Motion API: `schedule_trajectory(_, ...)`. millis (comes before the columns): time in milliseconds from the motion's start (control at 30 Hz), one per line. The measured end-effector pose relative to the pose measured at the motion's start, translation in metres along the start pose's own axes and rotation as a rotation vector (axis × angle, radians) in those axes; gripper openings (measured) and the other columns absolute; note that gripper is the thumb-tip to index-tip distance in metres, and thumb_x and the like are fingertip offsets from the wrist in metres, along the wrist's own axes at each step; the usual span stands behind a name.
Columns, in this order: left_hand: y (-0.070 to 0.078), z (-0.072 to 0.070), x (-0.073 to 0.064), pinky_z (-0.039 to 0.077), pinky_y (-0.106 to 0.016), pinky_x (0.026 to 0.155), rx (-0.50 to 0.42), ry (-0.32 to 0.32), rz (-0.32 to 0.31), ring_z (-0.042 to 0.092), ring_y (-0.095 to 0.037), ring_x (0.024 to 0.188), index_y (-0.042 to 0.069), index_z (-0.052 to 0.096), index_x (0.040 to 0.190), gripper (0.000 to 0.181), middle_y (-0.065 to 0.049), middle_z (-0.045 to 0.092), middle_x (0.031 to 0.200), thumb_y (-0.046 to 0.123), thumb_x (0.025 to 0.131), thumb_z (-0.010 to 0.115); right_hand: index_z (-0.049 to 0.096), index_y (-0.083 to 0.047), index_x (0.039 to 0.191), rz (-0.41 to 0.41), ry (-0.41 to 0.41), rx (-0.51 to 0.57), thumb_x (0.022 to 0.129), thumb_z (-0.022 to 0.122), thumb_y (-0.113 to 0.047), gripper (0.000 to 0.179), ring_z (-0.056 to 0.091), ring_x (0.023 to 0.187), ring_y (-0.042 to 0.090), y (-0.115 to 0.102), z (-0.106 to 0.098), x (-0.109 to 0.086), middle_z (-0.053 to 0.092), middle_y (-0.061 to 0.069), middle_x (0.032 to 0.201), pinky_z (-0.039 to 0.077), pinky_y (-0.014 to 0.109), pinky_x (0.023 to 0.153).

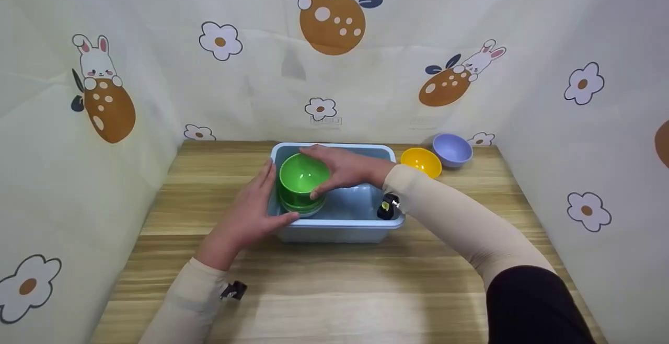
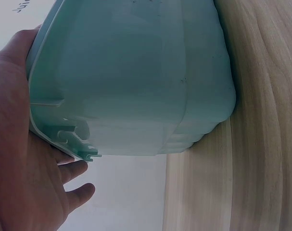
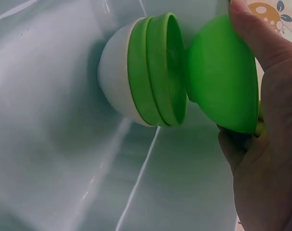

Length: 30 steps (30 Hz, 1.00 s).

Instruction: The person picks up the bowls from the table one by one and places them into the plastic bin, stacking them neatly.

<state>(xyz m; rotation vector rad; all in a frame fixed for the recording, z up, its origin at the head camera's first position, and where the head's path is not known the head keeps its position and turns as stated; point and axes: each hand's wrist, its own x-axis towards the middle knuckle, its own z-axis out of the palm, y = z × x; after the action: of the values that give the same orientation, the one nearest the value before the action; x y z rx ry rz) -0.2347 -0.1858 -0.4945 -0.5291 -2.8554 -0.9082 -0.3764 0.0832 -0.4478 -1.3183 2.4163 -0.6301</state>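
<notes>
Light-blue bin (image 1: 334, 233) stands on the wooden bench (image 1: 339, 291), by the middle of the far edge, long side parallel to it. Right hand (image 1: 349, 167) reaches in over the bin's right half and grips a green bowl (image 1: 304, 173), fingers at the far side of its rim, thumb at the near side. Bowl is mouth up, at the bin's left end, directly above a nested stack: two green bowls (image 3: 155, 72) set in a whitish bowl (image 3: 116, 72). Held bowl's foot is right at the stack's top rim; contact cannot be told.

Left hand (image 1: 253, 209) lies at the bin's near left corner, fingers extended along the left rim, thumb reaching over the near rim; left wrist view shows the fingers outside the wall, apart and loosely straight.

Toward the bench's far right corner: yellow bowl (image 1: 421, 162), just beside the bin; purple bowl (image 1: 452, 149) behind and to its right. Both mouth up. Pale sleeves (image 1: 454, 224) on both forearms. Patterned sheeting (image 1: 251, 88) rises behind the bench's far edge.
</notes>
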Motion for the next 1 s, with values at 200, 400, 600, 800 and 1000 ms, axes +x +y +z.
schedule_trajectory(200, -0.001, 0.000, 0.000, 0.027, -0.066, 0.130, 0.015, -0.012, -0.017, 0.021, -0.043, 0.167, 0.006, 0.012, 0.178, 0.123, -0.012, 0.005, 0.186, 0.069, 0.094, 0.077, 0.027, -0.014, 0.177, -0.008, -0.033, 0.011, 0.089, 0.088, -0.062, 0.117, 0.042, 0.156, 0.021, 0.002, 0.008, 0.004, 0.034, 0.007, 0.178, 0.036, 0.038, 0.128)
schedule_trajectory(400, -0.001, 0.001, 0.000, 0.026, -0.065, 0.130, 0.014, -0.014, -0.011, 0.019, -0.043, 0.167, 0.004, 0.013, 0.177, 0.123, -0.013, 0.005, 0.186, 0.068, 0.094, 0.077, 0.028, -0.013, 0.177, 0.001, -0.054, 0.007, 0.090, 0.086, -0.064, 0.116, 0.045, 0.152, 0.019, 0.004, 0.014, 0.006, 0.037, 0.006, 0.175, 0.039, 0.037, 0.126)
schedule_trajectory(600, -0.002, 0.000, 0.000, 0.025, -0.064, 0.131, 0.012, -0.015, -0.015, 0.019, -0.042, 0.168, 0.004, 0.013, 0.177, 0.123, -0.012, 0.005, 0.186, 0.068, 0.094, 0.077, 0.028, -0.014, 0.177, 0.014, -0.059, 0.003, 0.090, 0.085, -0.066, 0.116, 0.045, 0.153, 0.020, 0.004, 0.016, 0.006, 0.037, 0.007, 0.176, 0.039, 0.038, 0.127)
schedule_trajectory(800, -0.002, 0.002, 0.000, 0.026, -0.065, 0.131, 0.004, -0.005, -0.005, 0.020, -0.042, 0.167, 0.004, 0.013, 0.177, 0.123, -0.011, 0.005, 0.186, 0.066, 0.094, 0.078, 0.027, -0.014, 0.177, 0.020, -0.070, -0.022, 0.091, 0.085, -0.065, 0.116, 0.041, 0.157, 0.022, 0.005, 0.018, 0.008, 0.034, 0.009, 0.178, 0.034, 0.038, 0.129)
schedule_trajectory(1000, -0.003, 0.001, 0.000, 0.025, -0.068, 0.130, -0.019, 0.000, 0.015, 0.020, -0.045, 0.167, -0.001, 0.015, 0.176, 0.122, -0.015, 0.006, 0.186, 0.061, 0.093, 0.080, 0.027, -0.009, 0.176, -0.005, -0.082, -0.058, 0.092, 0.086, -0.061, 0.115, 0.039, 0.160, 0.024, 0.006, 0.021, 0.013, 0.034, 0.012, 0.178, 0.031, 0.037, 0.131)
